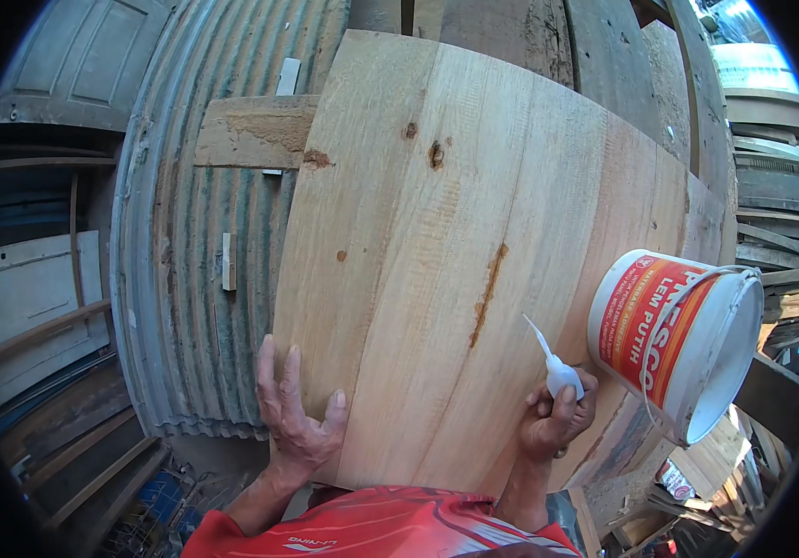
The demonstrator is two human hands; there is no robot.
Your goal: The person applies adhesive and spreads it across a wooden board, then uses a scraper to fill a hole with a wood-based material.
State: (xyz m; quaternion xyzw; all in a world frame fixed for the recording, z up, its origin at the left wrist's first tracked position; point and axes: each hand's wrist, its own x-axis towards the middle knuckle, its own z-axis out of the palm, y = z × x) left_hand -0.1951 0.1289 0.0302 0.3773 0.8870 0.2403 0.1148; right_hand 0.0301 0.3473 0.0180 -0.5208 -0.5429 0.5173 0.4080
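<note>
A wide panel of joined wooden boards point(436, 298) lies in front of me, with dark knots and a long brown streak point(489, 296) near its middle. My left hand point(302, 414) rests on the panel's left edge, fingers apart, holding nothing. In my right hand point(557, 418), above the panel's near right part, is a small white glue bottle point(562, 374). Its thin nozzle points up and to the left, toward the streak. Right of that hand, a white bucket point(739, 344) with a red and orange label stands on the panel.
Corrugated metal sheeting point(190, 279) runs along the left, with a short board point(255, 130) and a small wooden block point(228, 261) on it. Grey planks point(613, 56) lie beyond the panel. Stacked timber point(776, 205) fills the far right. Old door panels point(83, 60) stand at the left.
</note>
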